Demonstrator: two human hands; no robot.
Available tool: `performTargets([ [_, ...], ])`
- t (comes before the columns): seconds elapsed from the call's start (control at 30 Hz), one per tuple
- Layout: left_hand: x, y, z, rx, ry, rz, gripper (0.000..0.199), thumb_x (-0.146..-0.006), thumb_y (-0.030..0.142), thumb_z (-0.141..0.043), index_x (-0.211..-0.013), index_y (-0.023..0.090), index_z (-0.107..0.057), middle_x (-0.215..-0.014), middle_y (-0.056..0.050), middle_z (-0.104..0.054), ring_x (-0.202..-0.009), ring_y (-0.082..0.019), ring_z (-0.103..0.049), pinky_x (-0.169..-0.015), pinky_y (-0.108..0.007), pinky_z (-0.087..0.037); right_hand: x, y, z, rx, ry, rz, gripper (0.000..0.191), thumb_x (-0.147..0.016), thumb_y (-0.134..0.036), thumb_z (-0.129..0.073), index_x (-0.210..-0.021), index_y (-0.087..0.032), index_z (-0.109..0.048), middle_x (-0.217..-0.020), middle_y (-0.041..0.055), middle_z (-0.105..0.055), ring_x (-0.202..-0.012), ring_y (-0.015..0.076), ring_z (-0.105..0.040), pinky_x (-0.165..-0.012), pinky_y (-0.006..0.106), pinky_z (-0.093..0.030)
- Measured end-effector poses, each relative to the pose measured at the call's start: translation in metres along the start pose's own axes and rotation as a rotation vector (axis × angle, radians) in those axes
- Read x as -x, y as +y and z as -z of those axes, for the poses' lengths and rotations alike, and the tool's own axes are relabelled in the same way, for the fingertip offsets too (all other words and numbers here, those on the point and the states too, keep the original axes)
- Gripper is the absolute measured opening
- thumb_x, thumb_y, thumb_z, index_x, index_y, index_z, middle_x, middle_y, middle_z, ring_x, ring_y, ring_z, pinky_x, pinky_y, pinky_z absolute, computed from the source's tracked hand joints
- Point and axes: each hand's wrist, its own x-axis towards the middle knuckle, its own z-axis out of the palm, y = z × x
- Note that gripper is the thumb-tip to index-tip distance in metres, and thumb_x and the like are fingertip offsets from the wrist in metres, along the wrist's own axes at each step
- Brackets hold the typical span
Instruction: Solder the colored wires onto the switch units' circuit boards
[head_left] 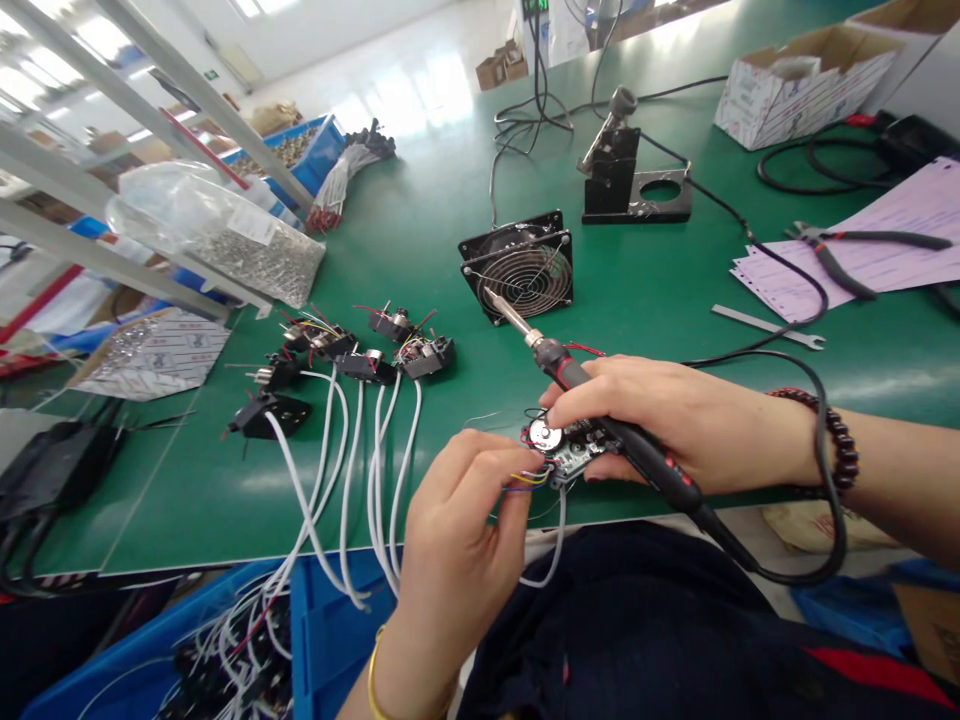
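My right hand [660,415] is closed around a soldering iron [637,450], whose bare tip points up and left toward a small fan. The same hand's fingers also steady a small motor assembly [574,455] with a round silver motor and a white cable. At its left side my left hand [469,500] pinches thin coloured wires [529,480], yellow and blue among them, beside the assembly. Part of the assembly is hidden under my right hand and the iron.
Several black assemblies [364,365] with white cables lie to the left. Ahead stand the fan [525,270] and a soldering iron stand [637,195]. A wrench [769,325] and cutting pliers [832,260] lie right. The iron's cord [821,400] loops over my right wrist. Blue bins [341,620] sit below the table edge.
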Motion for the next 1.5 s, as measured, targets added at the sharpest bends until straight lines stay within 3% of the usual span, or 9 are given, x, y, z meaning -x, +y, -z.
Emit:
performTargets([
  [0.13, 0.000, 0.005, -0.001, -0.166, -0.006, -0.053, 0.025, -0.102, 0.000, -0.065, -0.111, 0.022, -0.070, -0.105, -0.003, -0.075, -0.090, -0.015, -0.073, -0.080, -0.025, -0.058, 0.000, -0.003, 0.003, 0.015, 0.038, 0.002, 0.031, -0.107, -0.028, -0.074, -0.136, -0.024, -0.065, -0.129, 0.0106, -0.082, -0.114, 0.0257, -0.079, -0.101, 0.039, -0.061],
  [0.27, 0.000, 0.008, 0.002, -0.272, -0.039, -0.109, 0.025, -0.103, 0.001, -0.060, -0.114, 0.022, -0.069, -0.104, -0.004, -0.074, -0.085, -0.017, -0.073, -0.074, -0.026, -0.058, 0.004, -0.015, 0.008, -0.005, 0.200, 0.001, 0.024, -0.111, -0.020, -0.064, -0.133, -0.028, -0.067, -0.129, 0.0056, -0.085, -0.119, 0.0226, -0.081, -0.102, 0.036, -0.062],
  [0.4, 0.001, 0.008, 0.004, -0.316, -0.083, -0.114, 0.026, -0.105, 0.004, -0.058, -0.119, 0.022, -0.069, -0.100, -0.003, -0.071, -0.076, -0.016, -0.071, -0.066, -0.025, -0.056, 0.006, -0.033, 0.018, 0.080, 0.348, -0.088, 0.027, -0.113, -0.020, -0.064, -0.134, -0.034, -0.072, -0.125, -0.0001, -0.086, -0.109, 0.0204, -0.084, -0.098, 0.035, -0.067],
  [0.63, 0.005, 0.005, 0.003, -0.286, -0.073, -0.114, 0.027, -0.104, 0.005, -0.060, -0.122, 0.022, -0.069, -0.096, -0.001, -0.067, -0.073, -0.014, -0.068, -0.063, -0.024, -0.055, 0.008, -0.063, 0.048, 0.019, 0.336, -0.006, 0.048, -0.104, -0.018, -0.081, -0.148, -0.033, -0.066, -0.106, -0.0009, -0.085, -0.095, 0.0189, -0.083, -0.085, 0.030, -0.071],
  [0.73, 0.005, 0.004, 0.003, -0.274, -0.074, -0.115, 0.029, -0.103, 0.004, -0.060, -0.123, 0.022, -0.070, -0.097, -0.001, -0.067, -0.073, -0.014, -0.068, -0.064, -0.023, -0.055, 0.011, -0.071, 0.049, -0.029, 0.340, -0.073, 0.026, -0.113, -0.034, -0.068, -0.139, -0.030, -0.070, -0.096, 0.0018, -0.082, -0.079, 0.0204, -0.078, -0.072, 0.038, -0.067],
  [0.83, 0.004, 0.004, 0.003, -0.284, -0.084, -0.111, 0.030, -0.103, 0.003, -0.059, -0.123, 0.023, -0.070, -0.098, -0.001, -0.067, -0.072, -0.014, -0.067, -0.063, -0.023, -0.054, 0.013, -0.075, 0.040, 0.011, 0.506, -0.047, 0.014, -0.113, -0.037, -0.065, -0.121, -0.028, -0.073, -0.070, -0.0021, -0.070, -0.054, 0.0171, -0.061, -0.055, 0.039, -0.050],
  [1.0, 0.004, 0.002, 0.003, -0.289, -0.093, -0.126, 0.033, -0.101, 0.001, -0.059, -0.123, 0.023, -0.070, -0.098, -0.001, -0.067, -0.069, -0.013, -0.065, -0.062, -0.023, -0.054, 0.019, -0.076, 0.024, 0.055, 0.443, -0.036, 0.017, -0.114, -0.033, -0.055, -0.106, -0.026, -0.068, -0.057, -0.0038, -0.057, -0.046, 0.0177, -0.042, -0.053, 0.042, -0.033],
  [1.17, 0.005, 0.002, 0.005, -0.276, -0.087, -0.137, 0.034, -0.101, 0.000, -0.059, -0.124, 0.022, -0.071, -0.100, -0.002, -0.067, -0.072, -0.013, -0.066, -0.064, -0.023, -0.054, 0.025, -0.081, 0.014, 0.151, 0.444, -0.074, 0.020, -0.118, -0.034, -0.049, -0.109, -0.025, -0.064, -0.063, -0.0026, -0.060, -0.052, 0.0202, -0.051, -0.058, 0.043, -0.041],
  [1.5, 0.004, -0.001, 0.003, -0.239, -0.082, -0.132, 0.034, -0.101, -0.001, -0.058, -0.123, 0.022, -0.072, -0.100, -0.002, -0.066, -0.078, -0.013, -0.068, -0.067, -0.022, -0.054, 0.022, -0.066, 0.031, 0.167, 0.193, 0.143, 0.003, -0.106, -0.014, -0.063, -0.107, -0.017, -0.064, -0.066, -0.0033, -0.059, -0.056, 0.0151, -0.054, -0.059, 0.040, -0.043],
])
